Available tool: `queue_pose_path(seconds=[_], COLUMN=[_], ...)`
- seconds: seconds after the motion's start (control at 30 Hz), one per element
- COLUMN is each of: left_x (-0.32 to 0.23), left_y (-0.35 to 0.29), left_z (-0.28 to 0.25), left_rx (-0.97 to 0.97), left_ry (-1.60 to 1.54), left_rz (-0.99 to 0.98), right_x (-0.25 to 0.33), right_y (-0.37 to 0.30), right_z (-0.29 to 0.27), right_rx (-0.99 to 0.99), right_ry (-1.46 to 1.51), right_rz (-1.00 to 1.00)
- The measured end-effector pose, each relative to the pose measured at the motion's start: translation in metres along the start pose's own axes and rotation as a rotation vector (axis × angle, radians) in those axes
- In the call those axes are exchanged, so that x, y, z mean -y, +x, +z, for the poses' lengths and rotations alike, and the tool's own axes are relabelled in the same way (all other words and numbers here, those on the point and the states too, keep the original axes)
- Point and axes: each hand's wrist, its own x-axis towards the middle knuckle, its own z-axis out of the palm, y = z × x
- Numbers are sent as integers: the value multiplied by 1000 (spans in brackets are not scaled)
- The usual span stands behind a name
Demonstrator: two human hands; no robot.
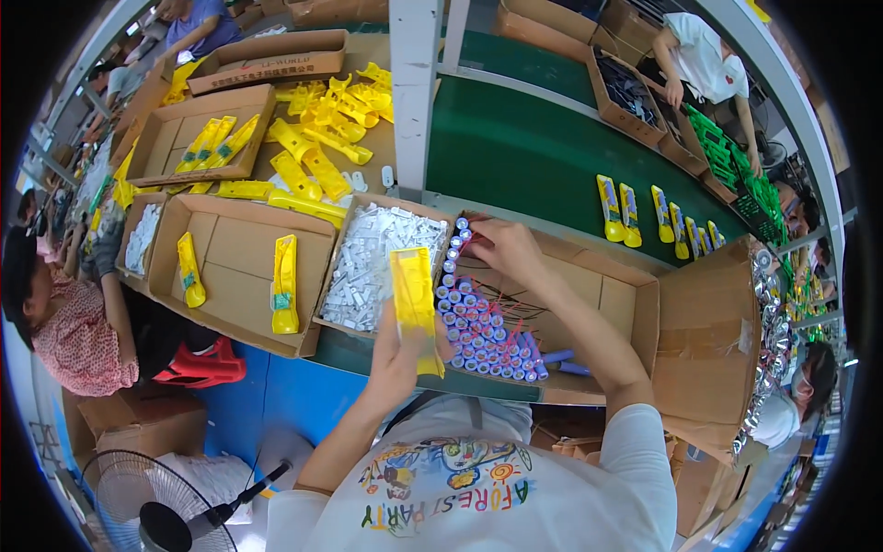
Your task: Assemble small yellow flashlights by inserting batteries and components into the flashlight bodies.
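In my left hand (395, 361) is a yellow plastic shell (414, 290), gripped at its lower part and held upright over the right edge of a box of small white parts (363, 267). The shell and fingers are slightly blurred. My right hand (501, 247) reaches across to the far left corner of a cardboard box (598, 285). Its fingers are pinched at a purple battery cell (463, 224) at the far end of a row; the fingertips are partly hidden. Many more purple cells (478, 336) with red and black wires stand packed in that box.
Left are a cardboard tray (317, 241) with two yellow shells and a pile of yellow shells (336, 115). Beyond a metal post (416, 92), filled shells (612, 210) lie on the green belt (515, 138). A person (78, 313) works at left; a fan (161, 511) stands below.
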Motion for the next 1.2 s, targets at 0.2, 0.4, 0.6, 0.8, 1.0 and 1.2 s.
queue_pose_path(seconds=[0.2,0.4,0.6,0.8,1.0,1.2], left_x=[-1,-4,-12,-10,-15,-12], left_y=[-7,-8,-15,-35,-47,-44], left_z=[-1,-2,-27,-65,-58,-50], left_rx=[24,59,17,-422,-482,-281], left_ry=[8,73,496,52,-99,-218], left_rz=[-103,-144,-36,64,35,-150], right_x=[55,112,142,129,132,141], right_y=[-3,-27,-40,73,90,79], right_z=[-39,-54,-20,49,75,23], right_rx=[-378,-104,-67,202,94,304], right_ry=[-8,-40,-384,565,355,1077], right_rz=[-438,-723,-659,-228,-532,168])
